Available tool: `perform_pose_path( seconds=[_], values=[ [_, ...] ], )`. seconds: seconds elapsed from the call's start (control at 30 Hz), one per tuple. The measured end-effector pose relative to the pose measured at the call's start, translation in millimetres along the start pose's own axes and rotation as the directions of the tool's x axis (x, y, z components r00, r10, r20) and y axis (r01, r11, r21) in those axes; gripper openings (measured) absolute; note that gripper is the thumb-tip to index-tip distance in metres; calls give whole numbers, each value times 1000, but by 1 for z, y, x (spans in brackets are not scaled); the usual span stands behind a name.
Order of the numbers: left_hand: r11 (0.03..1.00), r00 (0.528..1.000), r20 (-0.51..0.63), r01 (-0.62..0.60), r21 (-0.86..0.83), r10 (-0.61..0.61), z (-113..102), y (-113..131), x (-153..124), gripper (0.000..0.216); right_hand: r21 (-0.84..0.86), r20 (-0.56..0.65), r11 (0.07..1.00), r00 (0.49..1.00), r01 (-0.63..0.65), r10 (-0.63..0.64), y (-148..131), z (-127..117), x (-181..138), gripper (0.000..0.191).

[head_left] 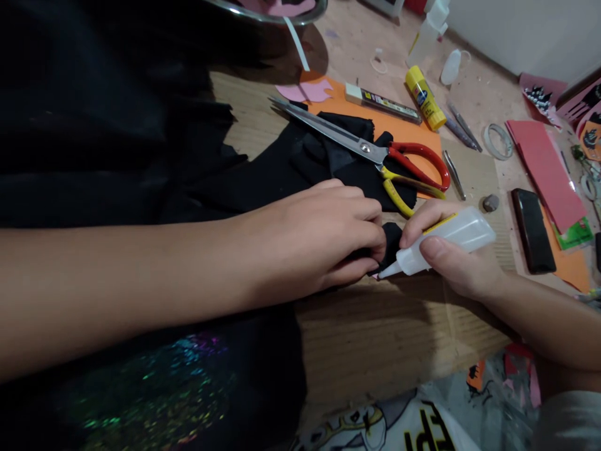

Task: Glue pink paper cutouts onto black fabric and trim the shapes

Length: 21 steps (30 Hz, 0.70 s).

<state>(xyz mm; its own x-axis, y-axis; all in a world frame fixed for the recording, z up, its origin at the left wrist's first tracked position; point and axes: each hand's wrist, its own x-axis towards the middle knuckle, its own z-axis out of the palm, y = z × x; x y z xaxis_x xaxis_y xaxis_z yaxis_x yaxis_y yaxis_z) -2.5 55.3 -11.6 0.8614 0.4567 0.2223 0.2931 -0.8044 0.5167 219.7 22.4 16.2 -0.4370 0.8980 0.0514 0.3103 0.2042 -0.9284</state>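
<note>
My right hand (462, 266) is wrapped round a clear plastic glue bottle (451, 241), tilted with its thin nozzle pointing down to the left. The nozzle tip meets a small pink scrap (374, 276) on the wooden board. Reaching across from the left, my left hand (342, 235) has its fingers curled and closed on a small black fabric piece (391, 243), right beside the nozzle. Its grip is partly hidden under the fingers. Just beyond both hands, large scissors (366, 149) with red and yellow handles lie slightly open on more black fabric (282, 166).
Orange paper (427, 147), a lead case (382, 103), a yellow glue stick (425, 98) and tweezers (453, 175) lie behind the scissors. At right are a tape roll (498, 142), a black phone-like object (533, 230) and pink paper (549, 175). A metal bowl (267, 17) stands at the top.
</note>
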Motion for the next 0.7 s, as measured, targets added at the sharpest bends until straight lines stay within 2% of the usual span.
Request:
perform_pose_path(
  seconds=[0.2, 0.53, 0.7],
  values=[
    [1000, 1000, -17, -1, -7, 1, 1, 0, 0, 18, -31, 8, 997, 998, -65, 66, -1, 0, 0, 47],
    [1000, 1000, -20, -23, -8, 23, 2, -3, 0, 17, 13, 36, 999, 999, -31, 31, -1, 0, 0, 42],
    [1000, 999, -18, -31, -7, 30, 2, -4, 0, 19, -4, 30, 998, 998, -62, 62, -1, -1, 0, 43]
  ],
)
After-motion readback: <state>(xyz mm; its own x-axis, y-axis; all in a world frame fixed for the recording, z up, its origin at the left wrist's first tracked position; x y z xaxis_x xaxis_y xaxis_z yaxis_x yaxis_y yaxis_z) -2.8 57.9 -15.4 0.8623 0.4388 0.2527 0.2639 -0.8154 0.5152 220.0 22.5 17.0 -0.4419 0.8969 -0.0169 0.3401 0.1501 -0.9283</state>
